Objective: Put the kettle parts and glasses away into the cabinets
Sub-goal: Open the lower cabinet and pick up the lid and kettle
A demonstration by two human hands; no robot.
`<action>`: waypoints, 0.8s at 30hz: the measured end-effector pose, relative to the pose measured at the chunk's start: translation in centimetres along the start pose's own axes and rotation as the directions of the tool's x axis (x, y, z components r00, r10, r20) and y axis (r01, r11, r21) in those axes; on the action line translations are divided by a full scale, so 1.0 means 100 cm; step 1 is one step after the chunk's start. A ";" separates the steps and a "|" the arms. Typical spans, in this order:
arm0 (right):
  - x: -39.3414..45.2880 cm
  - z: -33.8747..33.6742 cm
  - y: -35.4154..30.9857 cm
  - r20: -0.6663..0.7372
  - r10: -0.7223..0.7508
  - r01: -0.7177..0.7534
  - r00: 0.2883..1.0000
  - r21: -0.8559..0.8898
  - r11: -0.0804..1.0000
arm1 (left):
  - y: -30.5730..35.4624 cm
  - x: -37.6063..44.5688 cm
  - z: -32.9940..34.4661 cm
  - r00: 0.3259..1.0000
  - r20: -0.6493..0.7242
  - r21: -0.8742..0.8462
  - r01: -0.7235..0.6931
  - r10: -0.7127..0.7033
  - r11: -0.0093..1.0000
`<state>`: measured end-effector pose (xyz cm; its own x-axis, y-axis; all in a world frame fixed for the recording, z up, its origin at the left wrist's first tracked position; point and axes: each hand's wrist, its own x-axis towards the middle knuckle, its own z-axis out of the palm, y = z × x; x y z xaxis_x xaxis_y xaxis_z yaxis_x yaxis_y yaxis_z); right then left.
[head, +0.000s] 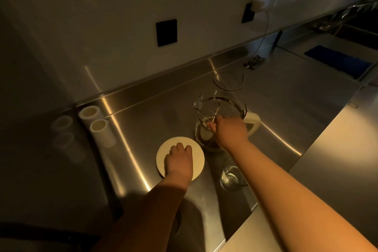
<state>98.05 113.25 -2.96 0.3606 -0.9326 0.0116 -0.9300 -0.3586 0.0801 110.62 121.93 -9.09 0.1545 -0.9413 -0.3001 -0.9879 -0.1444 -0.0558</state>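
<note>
A glass kettle jug (221,106) with a cream handle (253,124) stands on the steel counter. My right hand (229,131) reaches over its near rim, fingers curled at the glass edge. Left of the jug a round cream disc, the kettle base or lid (197,161), lies flat, and my left hand (179,159) rests on top of it with fingers curled down. A clear drinking glass (230,178) stands near the counter's front edge, under my right forearm. Two white cylindrical cups (96,122) lie against the left wall panel.
A white cable (241,84) runs from a wall plug (256,6) to a small dark device (253,61) at the back of the counter (163,112). A blue cloth (337,61) lies in the sink area at far right. A black wall plate (166,32) is on the backsplash.
</note>
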 end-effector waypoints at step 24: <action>0.002 0.002 0.055 -0.037 -0.337 0.338 0.941 0.125 0.933 | 0.003 -0.001 0.001 1.000 -0.014 -0.008 -0.008 0.008 1.000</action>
<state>92.98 111.06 -2.74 0.6549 -0.7554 0.0204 -0.7541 -0.6551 -0.0463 110.33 122.00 -9.15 0.1465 -0.9466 -0.2872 -0.9892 -0.1391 -0.0459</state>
